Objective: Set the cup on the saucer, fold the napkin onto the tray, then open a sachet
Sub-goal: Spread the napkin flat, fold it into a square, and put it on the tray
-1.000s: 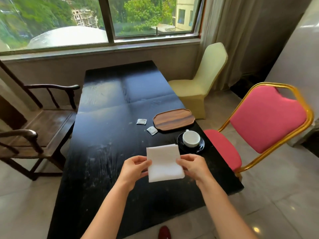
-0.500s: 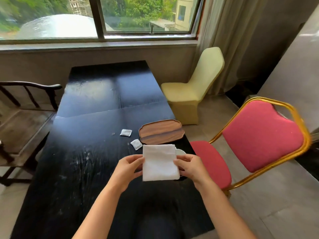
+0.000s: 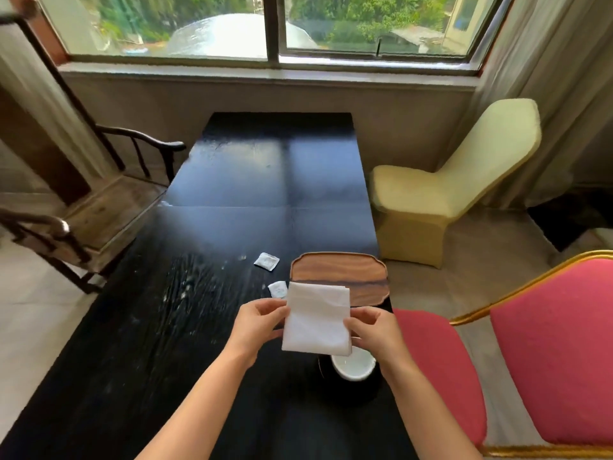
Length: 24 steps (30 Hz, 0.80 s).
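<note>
A folded white napkin (image 3: 316, 320) hangs above the black table (image 3: 212, 293), pinched on its left edge by my left hand (image 3: 257, 322) and on its right edge by my right hand (image 3: 373, 332). Its top edge overlaps the near rim of the wooden tray (image 3: 341, 272) just beyond. Below the napkin, a white cup (image 3: 353, 366) sits on a dark saucer (image 3: 323, 368), both partly hidden by the napkin and my right hand. Two small white sachets lie left of the tray: one (image 3: 266, 261) farther away, one (image 3: 278, 288) close to the napkin.
A pink chair with a gold frame (image 3: 544, 343) stands at the table's right edge, a pale yellow covered chair (image 3: 447, 194) beyond it. A dark wooden armchair (image 3: 99, 207) is on the left. The window and sill run along the far wall.
The napkin has moved with both hands away from me toward the tray and now covers its near rim. The camera view has swung, so the cup now shows below the napkin.
</note>
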Motion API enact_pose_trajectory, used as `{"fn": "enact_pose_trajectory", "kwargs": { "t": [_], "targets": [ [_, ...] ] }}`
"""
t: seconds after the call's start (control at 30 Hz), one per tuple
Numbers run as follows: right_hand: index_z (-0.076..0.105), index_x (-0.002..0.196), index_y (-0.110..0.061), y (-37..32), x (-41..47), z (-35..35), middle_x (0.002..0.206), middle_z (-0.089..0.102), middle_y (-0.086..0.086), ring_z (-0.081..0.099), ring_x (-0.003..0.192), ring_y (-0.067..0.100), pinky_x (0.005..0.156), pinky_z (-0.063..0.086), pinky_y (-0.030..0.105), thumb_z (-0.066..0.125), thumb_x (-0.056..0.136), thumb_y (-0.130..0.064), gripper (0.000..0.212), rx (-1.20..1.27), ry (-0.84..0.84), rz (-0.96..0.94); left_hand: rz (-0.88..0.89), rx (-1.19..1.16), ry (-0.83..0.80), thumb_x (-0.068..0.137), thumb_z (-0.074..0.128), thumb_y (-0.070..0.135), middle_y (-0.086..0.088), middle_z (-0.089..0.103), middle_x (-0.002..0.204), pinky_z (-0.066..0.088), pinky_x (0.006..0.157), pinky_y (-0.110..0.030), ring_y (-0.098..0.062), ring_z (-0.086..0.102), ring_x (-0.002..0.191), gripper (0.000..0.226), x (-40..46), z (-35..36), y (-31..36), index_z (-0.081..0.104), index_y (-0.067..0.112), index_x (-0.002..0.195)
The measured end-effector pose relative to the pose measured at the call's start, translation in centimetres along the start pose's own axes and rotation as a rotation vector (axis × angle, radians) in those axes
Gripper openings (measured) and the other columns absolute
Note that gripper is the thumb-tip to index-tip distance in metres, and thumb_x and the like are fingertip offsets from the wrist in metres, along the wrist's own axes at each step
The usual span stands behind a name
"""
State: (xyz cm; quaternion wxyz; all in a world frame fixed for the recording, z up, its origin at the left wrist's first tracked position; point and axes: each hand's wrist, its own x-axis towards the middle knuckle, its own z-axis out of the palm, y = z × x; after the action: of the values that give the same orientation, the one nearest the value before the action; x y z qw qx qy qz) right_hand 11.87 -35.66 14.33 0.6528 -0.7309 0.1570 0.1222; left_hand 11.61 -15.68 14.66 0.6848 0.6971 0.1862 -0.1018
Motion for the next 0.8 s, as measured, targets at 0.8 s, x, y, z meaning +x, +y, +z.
{"fn": "enact_pose_trajectory", "kwargs": {
  "t": [0.8],
  "targets": [
    [0.054, 0.104, -0.02, 5.5, 23.0, -0.2, 0.09, 0.054, -0.007, 0.056, 0.082, 0.009, 0.057, 0.049, 0.018, 0.059, 0.083, -0.005, 0.026, -0.457, -0.052, -0.14, 0.201, 0.419, -0.017, 0.074, 0.062, -0.005, -0.002, 0.065, 0.1, 0.05, 0.069, -0.012, -0.013, 0.063, 0.088, 0.039, 22.6, 5.9, -6.4, 0.064, 0.015, 0.108]
  ]
}}
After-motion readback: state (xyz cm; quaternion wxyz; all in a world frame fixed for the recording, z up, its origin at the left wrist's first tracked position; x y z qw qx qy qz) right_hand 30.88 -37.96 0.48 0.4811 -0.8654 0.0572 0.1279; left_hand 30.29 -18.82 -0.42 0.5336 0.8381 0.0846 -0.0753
